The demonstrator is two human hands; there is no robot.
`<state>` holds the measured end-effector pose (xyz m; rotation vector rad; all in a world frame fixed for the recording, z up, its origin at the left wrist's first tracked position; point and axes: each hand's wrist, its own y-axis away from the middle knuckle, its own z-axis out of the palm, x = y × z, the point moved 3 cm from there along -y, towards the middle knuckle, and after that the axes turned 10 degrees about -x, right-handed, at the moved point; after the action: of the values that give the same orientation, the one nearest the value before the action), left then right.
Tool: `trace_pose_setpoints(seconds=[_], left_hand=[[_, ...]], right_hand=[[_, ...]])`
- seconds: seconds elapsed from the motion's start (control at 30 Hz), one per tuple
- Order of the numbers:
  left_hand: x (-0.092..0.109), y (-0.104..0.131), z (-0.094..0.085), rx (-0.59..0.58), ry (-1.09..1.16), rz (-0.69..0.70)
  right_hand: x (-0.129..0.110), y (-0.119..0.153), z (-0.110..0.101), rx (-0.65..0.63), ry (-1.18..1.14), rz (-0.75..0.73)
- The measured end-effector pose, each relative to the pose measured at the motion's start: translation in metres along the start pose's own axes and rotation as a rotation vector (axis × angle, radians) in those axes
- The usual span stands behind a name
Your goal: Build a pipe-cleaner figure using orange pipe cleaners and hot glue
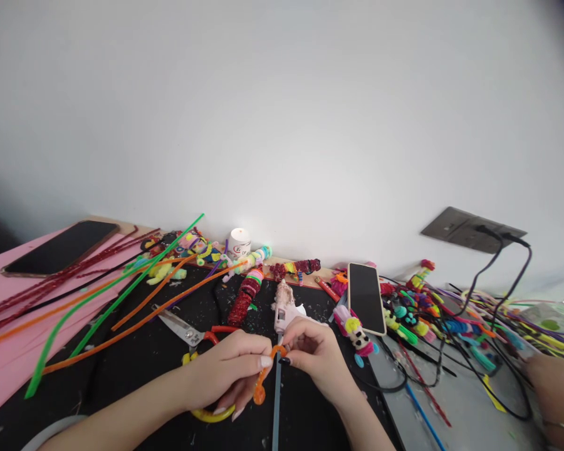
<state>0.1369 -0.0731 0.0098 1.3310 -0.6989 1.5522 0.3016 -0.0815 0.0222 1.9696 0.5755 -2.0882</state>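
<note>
Near the front of the black mat, my left hand (pixel 232 366) pinches a short orange pipe cleaner (pixel 262 382) whose lower end is coiled into a small disc. My right hand (pixel 313 354) grips the upper end of the same piece, thumb and fingertips pressed together. Just beyond my hands lies a pale glue gun (pixel 284 310). A long grey glue stick (pixel 277 413) runs from it toward me, passing below the orange piece. Partly under my left hand are scissors (pixel 183 327) with red and yellow handles.
Long pipe cleaners (pixel 136 275) cross the pink sheet (pixel 9 351) at left, beside a dark phone (pixel 61 247). A second phone (pixel 366 297) lies right of the glue gun. Black cables (pixel 512 282) hang from a wall socket (pixel 455 228). Another person's hand (pixel 557 388) is at far right.
</note>
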Motion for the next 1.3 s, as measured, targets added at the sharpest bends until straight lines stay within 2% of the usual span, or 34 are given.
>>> trace_pose_setpoints(seconds=[0.8, 1.3], left_hand=[[-0.0055, -0.0049, 0.0000, -0.099, 0.232, 0.015], [-0.0067, -0.0052, -0.0002, -0.109, 0.249, -0.008]], right_hand=[[0.0027, 0.0022, -0.0002, 0.050, 0.082, 0.051], [-0.0010, 0.0015, 0.0022, 0.078, 0.147, 0.053]])
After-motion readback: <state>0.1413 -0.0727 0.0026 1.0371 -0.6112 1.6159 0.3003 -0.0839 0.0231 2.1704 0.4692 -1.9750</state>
